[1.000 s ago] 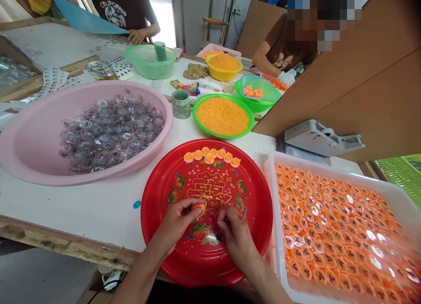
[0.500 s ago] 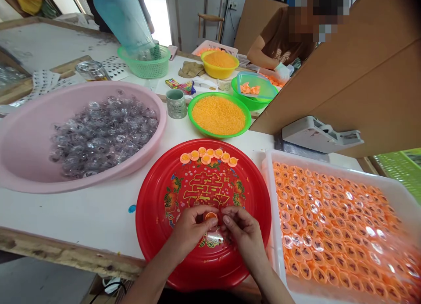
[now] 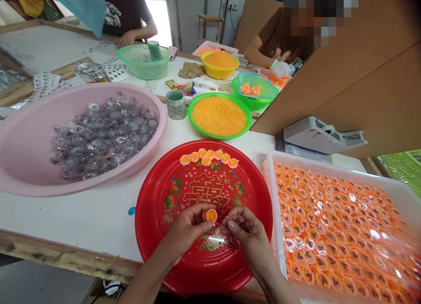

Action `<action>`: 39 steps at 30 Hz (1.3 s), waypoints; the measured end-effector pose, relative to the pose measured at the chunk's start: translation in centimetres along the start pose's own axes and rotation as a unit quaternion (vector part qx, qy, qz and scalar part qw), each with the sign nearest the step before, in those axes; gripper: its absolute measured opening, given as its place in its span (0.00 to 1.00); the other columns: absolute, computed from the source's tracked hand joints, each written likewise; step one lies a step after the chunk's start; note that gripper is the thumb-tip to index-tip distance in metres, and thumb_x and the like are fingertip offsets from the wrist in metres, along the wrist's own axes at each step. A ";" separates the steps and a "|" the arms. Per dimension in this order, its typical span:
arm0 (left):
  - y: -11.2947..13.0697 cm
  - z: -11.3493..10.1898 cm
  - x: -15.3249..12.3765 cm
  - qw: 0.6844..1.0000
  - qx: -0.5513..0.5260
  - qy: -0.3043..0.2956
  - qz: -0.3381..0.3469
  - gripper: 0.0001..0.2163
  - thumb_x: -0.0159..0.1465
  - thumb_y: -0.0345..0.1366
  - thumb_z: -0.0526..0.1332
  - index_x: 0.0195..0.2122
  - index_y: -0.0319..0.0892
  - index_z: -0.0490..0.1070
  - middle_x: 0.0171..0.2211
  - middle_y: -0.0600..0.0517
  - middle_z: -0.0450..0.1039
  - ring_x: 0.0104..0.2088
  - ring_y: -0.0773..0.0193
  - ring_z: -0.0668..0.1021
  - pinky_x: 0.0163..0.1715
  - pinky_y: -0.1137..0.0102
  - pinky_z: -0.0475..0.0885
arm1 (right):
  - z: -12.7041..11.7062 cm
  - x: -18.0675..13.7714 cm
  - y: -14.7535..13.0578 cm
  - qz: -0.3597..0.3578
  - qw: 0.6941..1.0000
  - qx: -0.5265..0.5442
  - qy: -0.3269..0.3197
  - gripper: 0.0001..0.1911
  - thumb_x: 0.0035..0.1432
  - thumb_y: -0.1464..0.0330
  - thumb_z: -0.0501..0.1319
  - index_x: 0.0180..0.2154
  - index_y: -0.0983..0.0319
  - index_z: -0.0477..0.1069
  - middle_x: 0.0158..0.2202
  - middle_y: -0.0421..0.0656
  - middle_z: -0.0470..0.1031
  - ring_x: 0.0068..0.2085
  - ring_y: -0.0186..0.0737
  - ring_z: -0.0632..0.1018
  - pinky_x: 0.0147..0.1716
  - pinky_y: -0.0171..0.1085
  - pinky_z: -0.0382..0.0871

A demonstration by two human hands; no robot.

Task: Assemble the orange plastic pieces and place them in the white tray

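Over a red round tray (image 3: 151, 194) with gold print, my left hand (image 3: 189, 227) pinches a small orange plastic cup (image 3: 211, 215) with orange filling inside. Close beside it, my right hand (image 3: 246, 229) has thumb and fingers pressed together; whatever lies between them is too small to make out. Several similar filled orange cups (image 3: 206, 160) form a loose row near the tray's far edge. Some small dark bits lie on the tray under my right hand.
To the left is a large pink basin (image 3: 19, 150) of clear-wrapped pieces. A white bin (image 3: 270, 163) of orange cups stands right, below a cardboard panel (image 3: 329, 89) and tape dispenser (image 3: 324, 133). Beyond are a mug (image 3: 176, 105), a green bowl of granules (image 3: 219, 115) and two people.
The orange cup in my left hand has turned, showing more of its filled top. Across the table, a person's blue container has moved up and left, away from the green basket.
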State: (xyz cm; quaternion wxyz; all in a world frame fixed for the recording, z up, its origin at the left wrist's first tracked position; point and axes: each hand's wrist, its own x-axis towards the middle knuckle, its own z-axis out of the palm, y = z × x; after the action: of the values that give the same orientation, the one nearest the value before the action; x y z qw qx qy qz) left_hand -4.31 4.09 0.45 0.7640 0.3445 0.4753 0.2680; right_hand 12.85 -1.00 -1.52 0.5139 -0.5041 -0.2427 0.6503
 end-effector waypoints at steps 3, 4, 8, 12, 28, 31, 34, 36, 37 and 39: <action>0.0 -0.1 -0.1 1.000 -0.001 0.009 0.002 0.17 0.53 0.36 0.69 0.45 0.42 0.75 0.40 0.49 0.78 0.42 0.57 0.79 0.41 0.66 0.75 | -0.1 0.1 0.0 0.018 0.999 0.029 0.019 0.11 0.50 0.66 0.72 0.34 0.59 0.72 0.31 0.38 0.77 0.32 0.33 0.76 0.33 0.31 0.69; 0.0 -0.1 -0.1 1.000 0.001 0.012 0.001 0.17 0.53 0.35 0.70 0.45 0.42 0.75 0.40 0.49 0.78 0.42 0.58 0.78 0.41 0.67 0.75 | -0.2 0.1 0.0 0.020 0.999 0.023 0.027 0.11 0.50 0.66 0.72 0.35 0.59 0.73 0.31 0.38 0.77 0.31 0.32 0.75 0.31 0.30 0.69; -0.1 0.1 -0.2 1.000 -0.004 0.018 -0.005 0.18 0.52 0.36 0.70 0.45 0.43 0.76 0.40 0.50 0.78 0.42 0.57 0.78 0.41 0.66 0.75 | -0.6 0.2 0.1 0.005 0.994 -0.106 0.012 0.08 0.52 0.64 0.69 0.36 0.58 0.77 0.31 0.40 0.77 0.29 0.34 0.74 0.28 0.32 0.68; -0.9 0.5 0.1 1.000 -0.016 0.008 -0.015 0.20 0.49 0.36 0.71 0.45 0.42 0.76 0.37 0.50 0.78 0.39 0.56 0.79 0.40 0.63 0.75 | -0.7 0.1 -0.5 -0.073 0.955 -0.285 -0.023 0.07 0.54 0.69 0.65 0.37 0.57 0.79 0.33 0.41 0.76 0.35 0.38 0.76 0.34 0.34 0.69; -1.4 1.1 0.9 0.995 0.066 0.026 0.066 0.11 0.49 0.32 0.70 0.33 0.42 0.72 0.31 0.54 0.74 0.35 0.62 0.75 0.35 0.70 0.70 | -0.2 -0.3 -0.7 0.031 0.997 -0.032 0.064 0.13 0.43 0.65 0.74 0.31 0.60 0.75 0.28 0.39 0.75 0.27 0.35 0.75 0.28 0.33 0.70; -2.0 1.2 1.1 0.996 0.040 0.006 0.074 0.11 0.50 0.31 0.69 0.33 0.42 0.69 0.29 0.55 0.73 0.32 0.63 0.75 0.33 0.70 0.71 | 0.1 -0.4 -0.3 0.025 0.996 0.022 0.088 0.13 0.42 0.66 0.75 0.30 0.61 0.76 0.27 0.38 0.74 0.27 0.33 0.74 0.28 0.32 0.70; -2.3 1.3 1.1 0.996 0.049 0.002 0.079 0.10 0.52 0.32 0.68 0.33 0.42 0.69 0.29 0.55 0.73 0.32 0.63 0.76 0.34 0.70 0.72 | 0.2 -0.6 -0.4 0.031 0.995 0.067 0.074 0.12 0.41 0.67 0.75 0.29 0.61 0.76 0.27 0.38 0.74 0.28 0.32 0.73 0.30 0.32 0.70; -2.6 1.4 1.2 0.995 0.064 0.002 0.083 0.09 0.53 0.32 0.68 0.33 0.42 0.69 0.29 0.55 0.73 0.32 0.63 0.76 0.33 0.71 0.72 | 0.2 -0.8 -0.3 0.040 0.994 0.081 0.060 0.11 0.42 0.68 0.75 0.29 0.61 0.76 0.27 0.38 0.74 0.27 0.31 0.73 0.30 0.31 0.69; -2.8 1.4 1.2 0.993 0.075 0.007 0.089 0.09 0.53 0.33 0.68 0.33 0.42 0.69 0.29 0.55 0.73 0.32 0.63 0.76 0.32 0.71 0.72 | 0.2 -0.8 -0.1 0.042 0.994 0.080 0.057 0.11 0.42 0.68 0.75 0.29 0.61 0.76 0.27 0.37 0.74 0.27 0.31 0.72 0.30 0.31 0.68; -3.4 1.5 1.4 0.987 0.105 0.033 0.114 0.07 0.54 0.33 0.67 0.33 0.42 0.70 0.28 0.55 0.73 0.31 0.64 0.77 0.31 0.73 0.71 | 0.3 -0.9 0.5 0.031 0.995 0.063 0.069 0.11 0.42 0.68 0.75 0.29 0.61 0.76 0.26 0.38 0.74 0.27 0.31 0.73 0.30 0.31 0.68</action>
State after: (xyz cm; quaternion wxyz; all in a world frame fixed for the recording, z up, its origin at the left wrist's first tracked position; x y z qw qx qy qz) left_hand -2.09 2.58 -2.45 0.6721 0.4655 0.4831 0.3134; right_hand 12.35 -1.92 -1.50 0.5400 -0.5215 -0.1495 0.6435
